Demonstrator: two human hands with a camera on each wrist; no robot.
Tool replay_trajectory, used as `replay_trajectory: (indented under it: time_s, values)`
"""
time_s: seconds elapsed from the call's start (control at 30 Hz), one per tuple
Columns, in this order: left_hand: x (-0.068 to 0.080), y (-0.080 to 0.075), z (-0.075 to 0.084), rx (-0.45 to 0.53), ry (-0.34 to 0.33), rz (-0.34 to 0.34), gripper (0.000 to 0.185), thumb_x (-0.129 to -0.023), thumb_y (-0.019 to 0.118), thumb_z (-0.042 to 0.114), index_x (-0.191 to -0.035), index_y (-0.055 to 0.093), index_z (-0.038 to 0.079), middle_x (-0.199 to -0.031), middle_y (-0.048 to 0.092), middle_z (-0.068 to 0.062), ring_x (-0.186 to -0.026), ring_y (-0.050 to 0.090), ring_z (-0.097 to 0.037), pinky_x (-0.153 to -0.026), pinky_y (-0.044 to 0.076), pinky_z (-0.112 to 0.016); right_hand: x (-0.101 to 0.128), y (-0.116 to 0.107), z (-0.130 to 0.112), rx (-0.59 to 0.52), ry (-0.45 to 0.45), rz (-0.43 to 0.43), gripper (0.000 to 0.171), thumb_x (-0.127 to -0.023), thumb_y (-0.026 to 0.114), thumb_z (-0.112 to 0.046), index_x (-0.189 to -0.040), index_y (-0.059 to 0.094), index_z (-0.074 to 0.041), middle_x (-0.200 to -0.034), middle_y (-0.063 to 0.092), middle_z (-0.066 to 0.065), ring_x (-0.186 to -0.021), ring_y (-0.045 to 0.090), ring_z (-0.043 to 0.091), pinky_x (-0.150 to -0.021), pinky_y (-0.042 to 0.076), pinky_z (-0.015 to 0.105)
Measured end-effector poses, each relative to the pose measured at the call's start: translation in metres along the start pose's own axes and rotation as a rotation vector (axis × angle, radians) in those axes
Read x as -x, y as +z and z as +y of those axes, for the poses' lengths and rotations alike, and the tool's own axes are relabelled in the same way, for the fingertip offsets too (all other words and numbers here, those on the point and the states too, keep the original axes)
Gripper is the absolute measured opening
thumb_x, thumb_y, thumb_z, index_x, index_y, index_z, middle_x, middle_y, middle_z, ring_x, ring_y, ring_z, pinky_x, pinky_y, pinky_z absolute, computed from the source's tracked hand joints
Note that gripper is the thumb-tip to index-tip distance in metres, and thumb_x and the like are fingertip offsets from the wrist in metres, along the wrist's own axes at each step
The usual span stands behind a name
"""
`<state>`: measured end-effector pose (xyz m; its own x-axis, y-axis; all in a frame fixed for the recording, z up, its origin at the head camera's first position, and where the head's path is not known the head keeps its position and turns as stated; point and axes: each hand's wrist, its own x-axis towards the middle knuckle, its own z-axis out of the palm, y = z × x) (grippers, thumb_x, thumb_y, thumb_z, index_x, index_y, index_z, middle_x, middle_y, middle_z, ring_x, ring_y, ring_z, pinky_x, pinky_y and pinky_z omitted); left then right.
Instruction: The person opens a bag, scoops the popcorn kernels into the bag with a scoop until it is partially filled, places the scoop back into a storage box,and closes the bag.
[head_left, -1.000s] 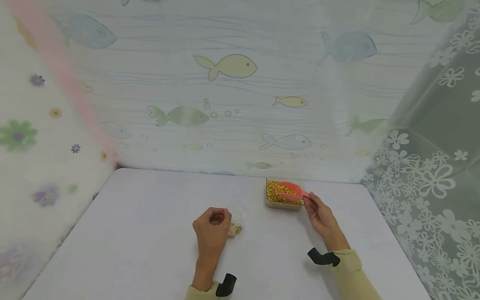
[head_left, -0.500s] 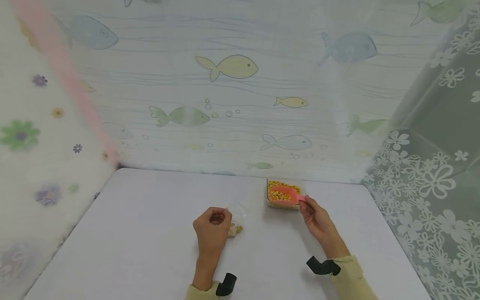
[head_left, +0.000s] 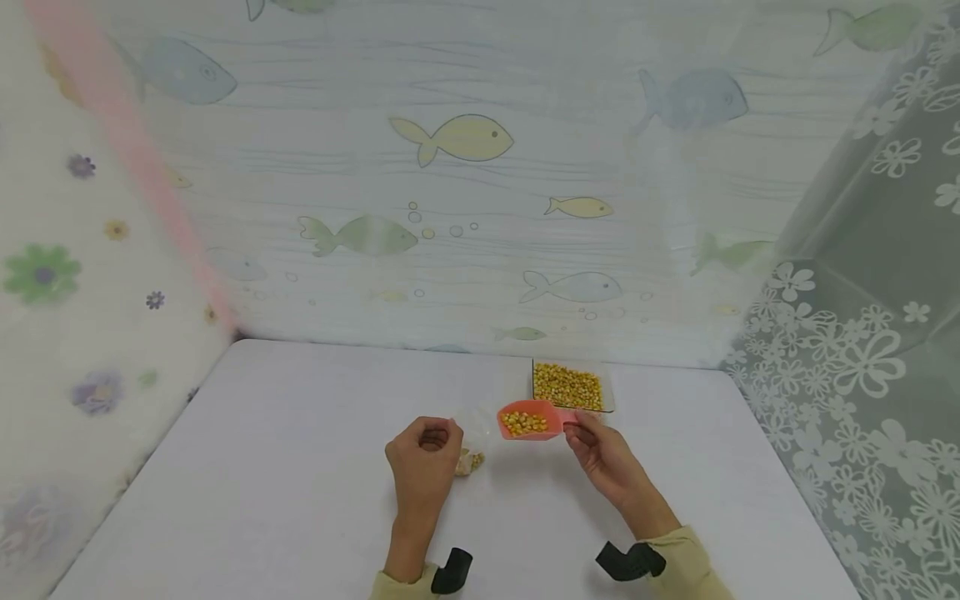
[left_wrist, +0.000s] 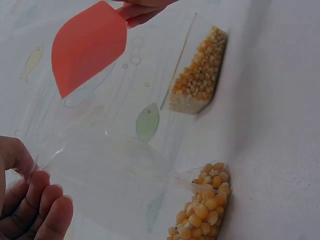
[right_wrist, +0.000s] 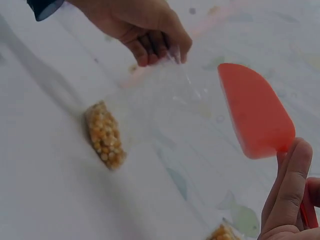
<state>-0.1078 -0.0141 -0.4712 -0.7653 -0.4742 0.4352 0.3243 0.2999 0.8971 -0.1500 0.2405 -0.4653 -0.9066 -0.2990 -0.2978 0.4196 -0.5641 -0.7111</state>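
Note:
My left hand [head_left: 423, 457] pinches the top edge of a clear plastic bag [head_left: 474, 435] that stands on the white table with a few corn kernels [left_wrist: 202, 210] at its bottom. My right hand [head_left: 603, 454] holds the handle of a red-orange scoop [head_left: 528, 419] loaded with corn kernels, just right of the bag's mouth. Behind the scoop sits a clear rectangular container of corn kernels [head_left: 567, 386]. In the right wrist view the scoop [right_wrist: 255, 112] hangs beside the bag [right_wrist: 150, 105], whose top my left hand's fingers [right_wrist: 150, 47] grip.
The white table [head_left: 285, 467] meets a fish-patterned curtain wall [head_left: 450, 167] at the back. A flower-patterned curtain [head_left: 855, 350] hangs along the right side and another along the left [head_left: 67, 275].
My right hand has lifted the scoop, now filled with corn, out of the container and carried it left toward the bag. My left hand has stayed still on the bag.

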Motion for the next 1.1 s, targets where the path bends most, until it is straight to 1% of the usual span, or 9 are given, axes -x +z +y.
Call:
replay_trajectory:
  time_s: [0.17,0.23,0.47,0.6,0.87,1.1]
  values:
    - [0.0,-0.001,-0.002,0.014,0.016,-0.008,0.017,-0.082,0.076,-0.004,-0.071,0.072,0.008,-0.06,0.064,-0.001,-0.052,0.059,-0.01,-0.052,0.051,-0.018,-0.001,0.011,0.007,0.028,0.034,-0.011,0.036,-0.11,0.042,-0.016,-0.093,0.073,-0.01,-0.085,0.077,0.003,-0.076,0.073,0.005,-0.076,0.056,0.013]
    - [-0.001,-0.001,-0.002,0.015,0.022,-0.01,0.016,-0.082,0.076,-0.004,-0.072,0.072,0.008,-0.06,0.064,-0.001,-0.052,0.059,-0.01,-0.052,0.051,-0.018,-0.002,0.015,0.01,0.035,0.036,-0.002,0.036,-0.11,0.043,-0.016,-0.092,0.073,-0.01,-0.085,0.077,0.004,-0.076,0.073,0.005,-0.075,0.056,0.013]
    - [0.0,-0.002,-0.001,0.012,0.029,-0.024,0.016,-0.083,0.076,-0.005,-0.073,0.073,0.007,-0.062,0.064,-0.001,-0.054,0.059,-0.01,-0.052,0.052,-0.019,-0.006,0.023,0.015,0.04,0.003,0.013,0.035,-0.11,0.044,-0.016,-0.094,0.074,-0.01,-0.086,0.077,0.004,-0.079,0.073,0.006,-0.077,0.056,0.014]
    - [0.0,-0.001,-0.003,0.012,0.028,-0.03,0.015,-0.082,0.076,-0.006,-0.074,0.073,0.006,-0.063,0.065,-0.002,-0.054,0.059,-0.009,-0.052,0.052,-0.019,-0.009,0.026,0.017,0.049,-0.016,0.032,0.034,-0.11,0.044,-0.015,-0.093,0.073,-0.011,-0.084,0.077,0.003,-0.077,0.073,0.005,-0.076,0.056,0.013]
    - [0.001,-0.001,-0.004,0.0,0.026,-0.037,0.015,-0.082,0.075,-0.006,-0.074,0.073,0.006,-0.062,0.065,-0.001,-0.054,0.059,-0.009,-0.052,0.052,-0.019,-0.013,0.029,0.025,0.131,-0.041,0.064,0.032,-0.109,0.047,-0.015,-0.09,0.074,-0.013,-0.082,0.077,0.002,-0.074,0.072,0.005,-0.074,0.056,0.013]
    - [0.001,-0.002,-0.002,-0.014,0.036,-0.037,0.013,-0.082,0.075,-0.006,-0.074,0.072,0.005,-0.063,0.065,-0.002,-0.054,0.059,-0.009,-0.052,0.052,-0.02,-0.014,0.034,0.028,0.216,-0.045,0.076,0.026,-0.108,0.051,-0.017,-0.093,0.073,-0.013,-0.084,0.077,0.001,-0.076,0.073,0.005,-0.076,0.057,0.015]
